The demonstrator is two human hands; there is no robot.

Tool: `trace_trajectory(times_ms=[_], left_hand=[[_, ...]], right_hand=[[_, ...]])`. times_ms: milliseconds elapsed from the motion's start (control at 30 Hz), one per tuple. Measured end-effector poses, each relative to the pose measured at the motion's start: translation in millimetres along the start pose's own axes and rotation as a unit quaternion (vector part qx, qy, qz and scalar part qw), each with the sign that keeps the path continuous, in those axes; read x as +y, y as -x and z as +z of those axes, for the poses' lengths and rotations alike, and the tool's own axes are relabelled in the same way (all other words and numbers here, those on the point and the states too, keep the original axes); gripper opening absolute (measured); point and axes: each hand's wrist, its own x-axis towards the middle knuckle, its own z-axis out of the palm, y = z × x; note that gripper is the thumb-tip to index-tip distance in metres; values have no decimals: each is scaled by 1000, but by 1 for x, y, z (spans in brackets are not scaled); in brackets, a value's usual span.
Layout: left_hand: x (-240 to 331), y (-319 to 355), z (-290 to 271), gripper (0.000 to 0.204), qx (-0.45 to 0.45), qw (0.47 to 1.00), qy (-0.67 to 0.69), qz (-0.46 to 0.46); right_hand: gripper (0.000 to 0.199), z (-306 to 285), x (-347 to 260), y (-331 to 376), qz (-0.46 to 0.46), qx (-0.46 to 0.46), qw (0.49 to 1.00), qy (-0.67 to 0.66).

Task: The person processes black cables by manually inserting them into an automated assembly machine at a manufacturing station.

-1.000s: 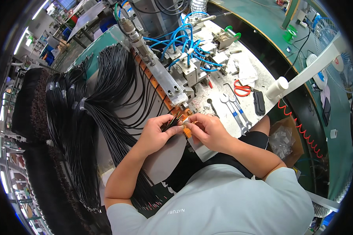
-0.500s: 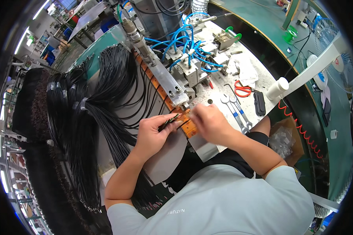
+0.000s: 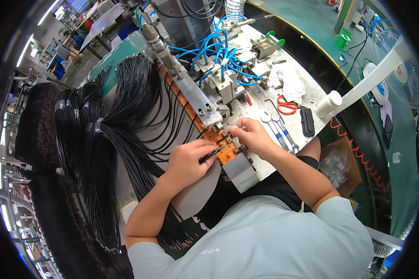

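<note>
Hands at the orange rail (image 3: 205, 128)
Left hand (image 3: 188, 160) fingers pinch a black wire (image 3: 215, 153); right hand (image 3: 251, 135) fingers pressed together just beyond it.

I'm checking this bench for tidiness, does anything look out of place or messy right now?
Nothing looks damaged or spilled. The left hand pinches a black wire end at the orange fixture strip, and the right hand works beside it. Loose on the white benchtop lie red-handled scissors, two wrenches and a crumpled white rag.

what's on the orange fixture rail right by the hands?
Small metal clips sit on the orange rail; the left hand lays black wire ends onto it. The right hand covers what its fingers hold.
</note>
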Motion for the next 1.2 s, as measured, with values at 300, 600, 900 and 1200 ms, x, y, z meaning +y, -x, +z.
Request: trace_trajectory(times_ms=[300,600,900,1200], left_hand=[[2,5,-1,21,-7,981,-195,1],[-5,2,5,22,28,983,-179,13],[2,1,0,30,17,987,-157,-4],[5,1,-4,21,-38,977,175,-114]], right_hand=[[25,8,0,7,-112,76,987,86],[25,6,0,3,-61,48,993,84],[25,-6,4,3,44,-20,998,-31],[9,-7,-18,52,-240,21,962,131]])
